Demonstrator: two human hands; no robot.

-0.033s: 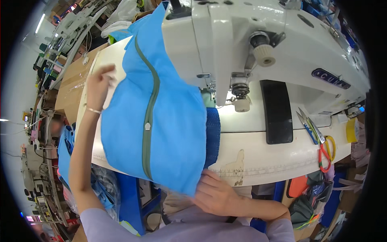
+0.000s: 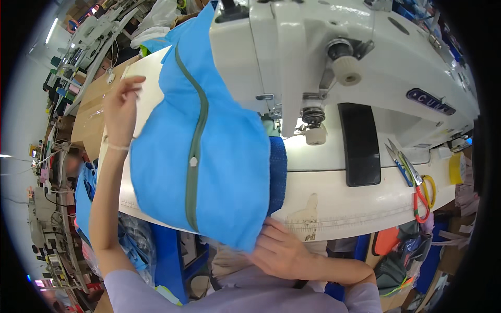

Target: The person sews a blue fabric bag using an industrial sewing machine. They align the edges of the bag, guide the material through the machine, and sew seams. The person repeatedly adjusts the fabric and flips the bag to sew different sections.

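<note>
A bright blue fabric piece (image 2: 235,172) with a dark green zipper (image 2: 191,195) running lengthwise lies on the sewing table and reaches under the head of the white sewing machine (image 2: 417,62). A small pale zipper pull (image 2: 193,162) sits partway down the zipper. Along the blue piece's right side, darker blue mesh (image 2: 277,175) shows from beneath. My right hand (image 2: 276,248) pinches the near right corner of the blue fabric at the table's front edge. Left of the fabric, my left hand (image 2: 122,107) is raised, index finger stretched out and the others loosely bent, holding nothing visible.
A black rectangular pad (image 2: 360,146) lies right of the needle area. Scissors with red and yellow handles (image 2: 420,195) rest farther right, near a yellow roll (image 2: 456,168). A measuring scale (image 2: 349,221) runs along the table's front. Cardboard (image 2: 94,115) lies beyond my left hand.
My left hand has shifted slightly away from me and to the left, its fingers now less blurred. My right hand stays on the fabric corner, and the fabric has barely moved.
</note>
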